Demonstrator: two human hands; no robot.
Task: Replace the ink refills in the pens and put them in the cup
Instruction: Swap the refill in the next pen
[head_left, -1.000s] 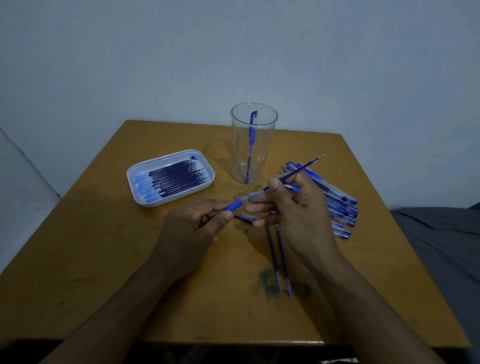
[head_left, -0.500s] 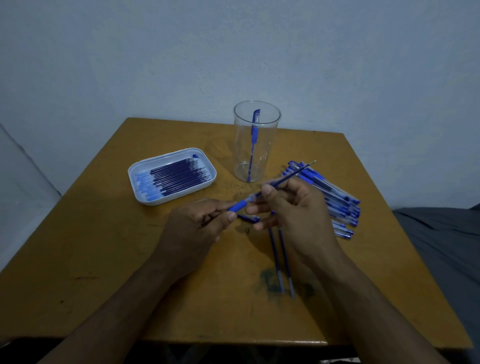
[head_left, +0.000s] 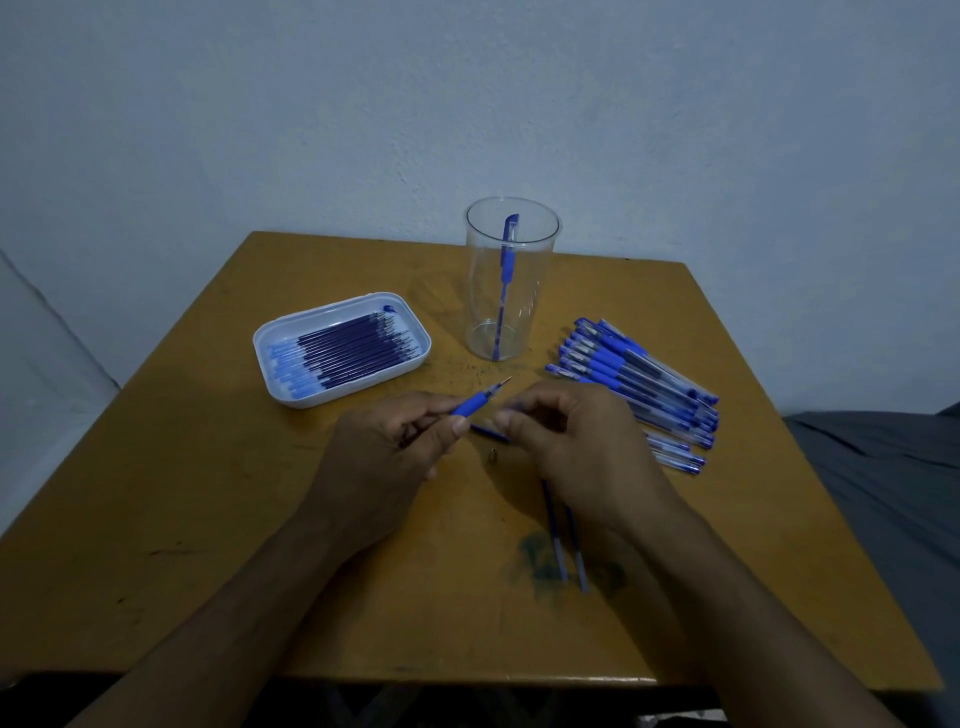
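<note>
Gripping a blue-gripped pen (head_left: 475, 402) between thumb and fingers, the left hand (head_left: 387, 457) points its bare refill tip up toward the clear cup (head_left: 511, 332), which stands at the table's (head_left: 208, 519) far edge with one pen inside. The right hand (head_left: 576, 447) is curled just beside it; whether it pinches anything I cannot tell. White tray (head_left: 291, 395) of refills far left, pile of pens (head_left: 639, 384) right, two loose refills (head_left: 563, 545) near the right wrist.

No readable text, labels, brands or numbers on any object in view
</note>
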